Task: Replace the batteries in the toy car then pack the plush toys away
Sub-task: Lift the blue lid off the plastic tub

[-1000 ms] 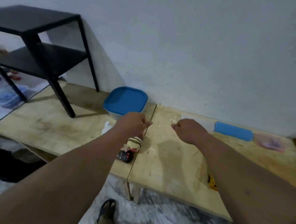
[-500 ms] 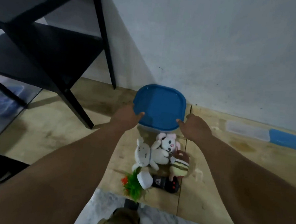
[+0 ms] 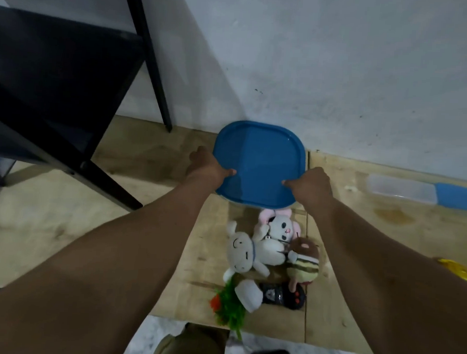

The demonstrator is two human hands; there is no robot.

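Observation:
A square container with a blue lid point(image 3: 259, 159) stands by the wall on the wooden table point(image 3: 156, 227). My left hand point(image 3: 208, 168) grips its left edge, thumb on the lid. My right hand point(image 3: 311, 185) grips its right front corner. In front of the container lies a pile of plush toys: a white bunny point(image 3: 243, 251), a pink-eared white bunny point(image 3: 279, 226), a brown striped plush point(image 3: 303, 264) and a green leafy plush with a white part point(image 3: 232, 302). A black remote control point(image 3: 283, 295) lies among them. A yellow object point(image 3: 456, 271) shows at the right edge.
A black shelf unit point(image 3: 69, 92) stands on the table at the left, one leg close to my left hand. A clear box with a blue lid point(image 3: 426, 191) lies at the right by the wall. The table's front edge is near my foot.
My view dropped and closed in on the container. Both hands moved forward from above the table and took hold of its lid edges.

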